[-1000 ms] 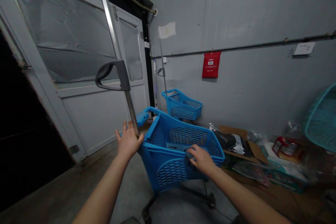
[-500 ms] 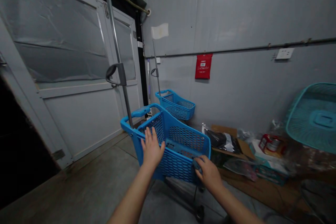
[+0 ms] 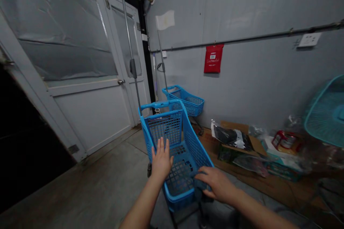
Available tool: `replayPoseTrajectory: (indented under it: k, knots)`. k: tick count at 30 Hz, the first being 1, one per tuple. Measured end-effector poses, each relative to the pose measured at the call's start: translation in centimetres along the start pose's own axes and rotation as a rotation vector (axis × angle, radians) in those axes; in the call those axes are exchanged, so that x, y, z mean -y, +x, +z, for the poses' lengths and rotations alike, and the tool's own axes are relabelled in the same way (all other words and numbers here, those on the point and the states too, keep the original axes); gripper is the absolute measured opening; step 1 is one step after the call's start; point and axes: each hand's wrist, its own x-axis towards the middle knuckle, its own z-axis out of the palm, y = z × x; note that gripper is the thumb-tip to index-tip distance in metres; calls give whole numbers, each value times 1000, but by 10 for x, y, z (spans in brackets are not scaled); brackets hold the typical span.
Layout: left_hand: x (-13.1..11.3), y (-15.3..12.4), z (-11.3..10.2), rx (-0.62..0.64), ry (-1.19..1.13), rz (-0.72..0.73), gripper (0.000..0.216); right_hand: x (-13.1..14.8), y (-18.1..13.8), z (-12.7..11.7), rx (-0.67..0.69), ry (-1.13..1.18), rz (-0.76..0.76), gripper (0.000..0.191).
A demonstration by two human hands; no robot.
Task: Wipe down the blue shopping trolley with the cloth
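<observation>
A blue plastic shopping cart stands in front of me, its basket end towards me and its push handle at the far end. My left hand has its fingers spread over the left side of the basket, and seems to rest on the rim. At the near right corner, my right hand is closed on a dark grey-blue bundle that looks like cloth. This bundle lies against the rim. A metal pole with a grey grip rises from the cart's handle. The basket's grid floor shows between my hands.
Another blue cart with a white flag stands by the wall. To the right are an open cardboard box with bagged dark stuff, plastic wrap and a turquoise basket. White double doors are on the left.
The cart has turned so that its basket end faces me and its inside shows more. Both hands have stayed on it, the right one with the bundle. My view has shifted slightly.
</observation>
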Motion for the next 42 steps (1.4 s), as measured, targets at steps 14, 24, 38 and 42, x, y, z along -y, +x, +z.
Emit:
replayPoseTrajectory:
  k: [14, 24, 38, 42]
  knots:
    - [29, 10, 6, -26, -181, 41, 71, 102, 49, 60, -89, 137, 199, 46]
    - [44, 14, 5, 19, -250, 205, 77, 97, 36, 34, 86, 88, 167, 44]
    - [43, 11, -6, 94, -191, 325, 85, -4, 65, -107, -113, -144, 70, 37]
    - [42, 12, -5, 101, -141, 294, 82, -69, 101, -130, -238, -194, 140, 35]
